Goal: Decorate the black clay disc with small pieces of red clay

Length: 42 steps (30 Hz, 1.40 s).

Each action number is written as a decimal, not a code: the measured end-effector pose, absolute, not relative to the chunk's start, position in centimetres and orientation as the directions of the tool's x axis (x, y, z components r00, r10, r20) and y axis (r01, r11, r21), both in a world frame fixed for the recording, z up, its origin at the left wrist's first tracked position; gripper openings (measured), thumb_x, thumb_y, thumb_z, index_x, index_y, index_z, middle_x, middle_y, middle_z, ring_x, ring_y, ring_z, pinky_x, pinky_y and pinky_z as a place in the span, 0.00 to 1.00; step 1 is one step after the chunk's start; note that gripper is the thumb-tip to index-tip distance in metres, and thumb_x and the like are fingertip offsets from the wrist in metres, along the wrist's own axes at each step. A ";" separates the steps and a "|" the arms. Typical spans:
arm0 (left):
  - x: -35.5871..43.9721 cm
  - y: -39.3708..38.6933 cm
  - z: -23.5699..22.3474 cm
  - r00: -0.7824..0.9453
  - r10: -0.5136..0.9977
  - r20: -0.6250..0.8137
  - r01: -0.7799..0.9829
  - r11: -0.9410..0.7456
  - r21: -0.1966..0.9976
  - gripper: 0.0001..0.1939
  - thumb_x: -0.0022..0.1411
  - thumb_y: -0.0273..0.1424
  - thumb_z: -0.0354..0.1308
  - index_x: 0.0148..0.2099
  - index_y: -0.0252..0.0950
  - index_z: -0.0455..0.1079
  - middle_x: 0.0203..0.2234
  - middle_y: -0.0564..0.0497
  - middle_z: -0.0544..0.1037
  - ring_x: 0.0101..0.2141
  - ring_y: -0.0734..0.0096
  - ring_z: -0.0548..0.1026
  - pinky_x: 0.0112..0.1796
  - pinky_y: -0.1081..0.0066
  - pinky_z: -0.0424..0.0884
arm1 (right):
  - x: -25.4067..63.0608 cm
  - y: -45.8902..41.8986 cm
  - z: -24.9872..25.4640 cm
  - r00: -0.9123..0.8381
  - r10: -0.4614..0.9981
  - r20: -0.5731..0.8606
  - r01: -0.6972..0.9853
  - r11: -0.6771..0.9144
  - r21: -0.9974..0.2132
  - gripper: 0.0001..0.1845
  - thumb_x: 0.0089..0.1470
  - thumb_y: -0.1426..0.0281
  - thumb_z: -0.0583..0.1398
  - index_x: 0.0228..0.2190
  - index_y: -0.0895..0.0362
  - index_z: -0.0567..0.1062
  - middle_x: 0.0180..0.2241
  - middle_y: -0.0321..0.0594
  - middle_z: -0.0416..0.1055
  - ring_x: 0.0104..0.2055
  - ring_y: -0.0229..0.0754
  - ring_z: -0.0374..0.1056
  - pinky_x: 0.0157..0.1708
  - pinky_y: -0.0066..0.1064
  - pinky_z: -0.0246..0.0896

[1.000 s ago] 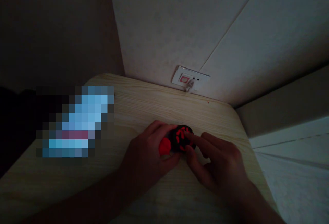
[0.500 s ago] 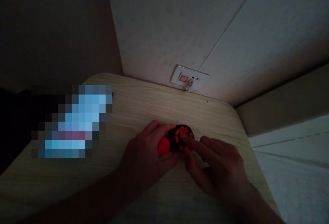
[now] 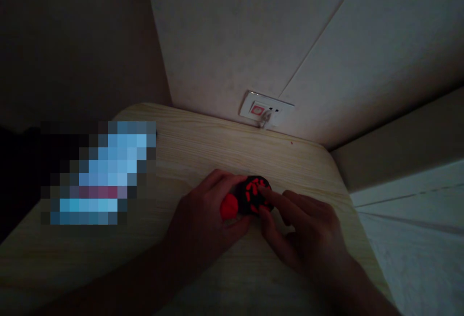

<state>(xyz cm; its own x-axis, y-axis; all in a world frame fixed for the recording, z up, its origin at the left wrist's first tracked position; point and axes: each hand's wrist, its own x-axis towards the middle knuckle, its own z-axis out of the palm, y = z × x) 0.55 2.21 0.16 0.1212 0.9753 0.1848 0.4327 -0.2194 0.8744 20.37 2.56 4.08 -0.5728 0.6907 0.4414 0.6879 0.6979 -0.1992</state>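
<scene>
A small black round device (image 3: pixel 254 204) with glowing red marks on its face lies on its side on the wooden tabletop. Behind the face, a rounded red part (image 3: pixel 229 207) glows too. My left hand (image 3: pixel 205 212) is wrapped around the device from the left, thumb below and fingers above. From the right, my right hand (image 3: pixel 304 226) has its index fingertip on the marked face and its thumb at the lower rim; the other fingers are curled. The fingertips hide part of the face. In the dim light, the device's exact kind is unclear.
A pixelated bright blue rectangle (image 3: pixel 112 171) covers the left side of the light wood tabletop (image 3: pixel 206 137). Behind it, a wall socket (image 3: pixel 266 108) with a red switch holds a plug. A pale panel (image 3: pixel 416 137) borders the right side.
My right index fingertip has shifted slightly up across the marked face, uncovering other red marks. My left hand keeps its hold. The whole view has drifted a little.
</scene>
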 end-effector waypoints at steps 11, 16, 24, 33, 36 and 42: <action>0.6 2.3 0.2 0.112 0.973 0.203 0.424 -0.231 0.876 0.26 0.52 0.25 0.70 0.55 0.39 0.74 0.47 0.49 0.79 0.46 0.58 0.79 0.48 0.60 0.76 | 20.3 2.6 3.7 -0.605 0.651 0.459 0.648 0.737 -0.193 0.13 0.60 0.71 0.62 0.47 0.62 0.78 0.24 0.36 0.72 0.21 0.37 0.65 0.22 0.31 0.58; 0.5 2.2 0.3 0.121 0.975 0.189 0.424 -0.222 0.878 0.27 0.51 0.24 0.70 0.54 0.39 0.75 0.47 0.49 0.79 0.46 0.58 0.79 0.47 0.59 0.76 | 20.3 2.6 3.8 -0.626 0.638 0.448 0.627 0.753 -0.197 0.13 0.59 0.72 0.63 0.47 0.60 0.79 0.23 0.35 0.71 0.20 0.36 0.61 0.21 0.31 0.54; 0.5 2.3 0.1 0.129 0.967 0.221 0.446 -0.255 0.858 0.25 0.53 0.27 0.70 0.54 0.41 0.73 0.46 0.50 0.78 0.45 0.60 0.78 0.47 0.61 0.76 | 20.5 2.5 4.2 -0.585 0.610 0.535 0.601 0.769 -0.218 0.06 0.58 0.76 0.63 0.39 0.62 0.80 0.19 0.33 0.67 0.18 0.34 0.59 0.20 0.29 0.52; -0.7 -0.2 1.3 0.102 0.968 0.227 0.133 -0.240 0.962 0.24 0.60 0.32 0.55 0.60 0.44 0.64 0.47 0.49 0.75 0.34 0.66 0.75 0.36 0.66 0.73 | 20.2 1.8 3.9 -0.404 0.657 0.637 0.580 0.722 -0.377 0.05 0.57 0.76 0.61 0.36 0.60 0.78 0.21 0.36 0.72 0.20 0.35 0.66 0.20 0.27 0.61; -0.6 -0.6 1.4 0.151 0.959 0.239 -0.022 -0.239 0.971 0.23 0.61 0.33 0.57 0.59 0.47 0.64 0.44 0.51 0.75 0.36 0.66 0.75 0.34 0.69 0.73 | 19.8 1.2 3.2 -0.433 0.636 0.639 0.511 0.757 -0.407 0.10 0.56 0.71 0.63 0.42 0.61 0.76 0.28 0.41 0.79 0.27 0.38 0.75 0.26 0.28 0.70; -0.3 -0.8 1.2 0.166 0.966 0.199 0.011 -0.204 0.979 0.18 0.69 0.32 0.55 0.59 0.50 0.63 0.48 0.50 0.75 0.44 0.63 0.77 0.43 0.67 0.77 | 19.2 0.9 2.5 -0.429 0.605 0.671 0.467 0.784 -0.408 0.17 0.59 0.73 0.65 0.50 0.62 0.75 0.37 0.47 0.83 0.38 0.41 0.81 0.39 0.29 0.78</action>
